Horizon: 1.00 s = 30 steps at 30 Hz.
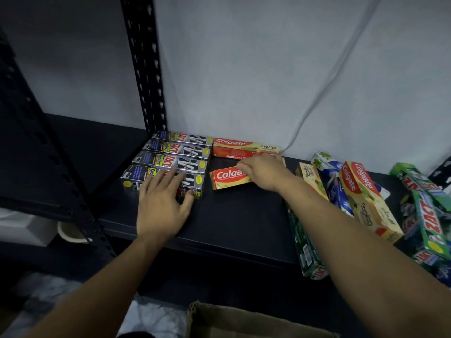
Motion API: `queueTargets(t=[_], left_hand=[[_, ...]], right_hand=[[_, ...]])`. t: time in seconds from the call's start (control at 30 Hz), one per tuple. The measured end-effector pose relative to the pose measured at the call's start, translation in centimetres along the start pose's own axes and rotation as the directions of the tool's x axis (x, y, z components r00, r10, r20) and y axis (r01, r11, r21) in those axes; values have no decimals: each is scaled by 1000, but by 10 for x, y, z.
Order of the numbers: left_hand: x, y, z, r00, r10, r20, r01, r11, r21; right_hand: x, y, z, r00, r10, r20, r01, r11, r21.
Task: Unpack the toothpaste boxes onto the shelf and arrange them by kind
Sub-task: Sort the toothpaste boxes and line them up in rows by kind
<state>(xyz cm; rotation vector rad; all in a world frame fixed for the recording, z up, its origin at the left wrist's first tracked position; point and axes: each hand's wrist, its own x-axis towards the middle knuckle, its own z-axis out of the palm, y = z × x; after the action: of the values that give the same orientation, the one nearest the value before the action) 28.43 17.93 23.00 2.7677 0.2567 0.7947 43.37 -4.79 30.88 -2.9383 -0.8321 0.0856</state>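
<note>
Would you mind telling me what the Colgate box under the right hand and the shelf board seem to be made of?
Colgate box: printed paperboard with a slight sheen, judging by its crisp folded edges. Shelf board: dark, matte, probably painted metal or laminate; the look leaves it open.

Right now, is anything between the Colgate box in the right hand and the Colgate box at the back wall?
Nothing visible. Only bare shelf lies between the front Colgate box, gripped by the right hand, and the back Colgate box. The hand hides the gap's right part.
</note>
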Motion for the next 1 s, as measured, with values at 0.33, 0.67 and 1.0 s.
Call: queueTargets(t=[0.33, 0.67, 1.0], left_hand=[[1, -1, 1, 1000, -15, 2, 15, 1000, -12], [0, -1, 1, 1000, -11, 0, 11, 1000, -14], [1, -1, 1, 1000, -20, 10, 20, 1000, -8]], right_hand=[[4, 19, -11, 998, -22, 53, 22, 1000, -14], [-4, 32, -5, 994, 105, -34, -107, 992, -70], [-24, 57, -10, 982, 175, -63, -177, 984, -23]])
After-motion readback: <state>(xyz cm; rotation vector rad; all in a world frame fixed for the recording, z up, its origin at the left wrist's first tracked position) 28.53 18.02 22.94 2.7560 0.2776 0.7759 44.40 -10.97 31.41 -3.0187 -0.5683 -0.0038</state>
